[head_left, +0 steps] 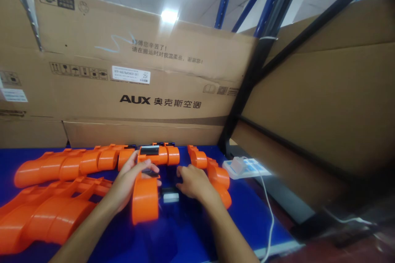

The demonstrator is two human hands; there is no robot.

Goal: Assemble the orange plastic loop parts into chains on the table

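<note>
On the blue table (185, 230) my left hand (131, 178) grips an orange curved plastic housing (145, 199) that stands on end between my hands. A second orange housing (157, 155) with a black ribbed insert lies just behind it. My right hand (193, 181) rests with fingers curled, nearest to a small black and white part (169, 195) lying on the table; I cannot tell whether it touches the part. Another orange housing (216, 174) lies right behind that hand.
Several orange housings (58, 164) are stacked at the left (40, 213). A large AUX cardboard box (138, 78) walls off the back, and cardboard on a black rack (324, 102) closes the right. A white power strip (243, 167) with a cable (268, 209) sits at the table's right edge.
</note>
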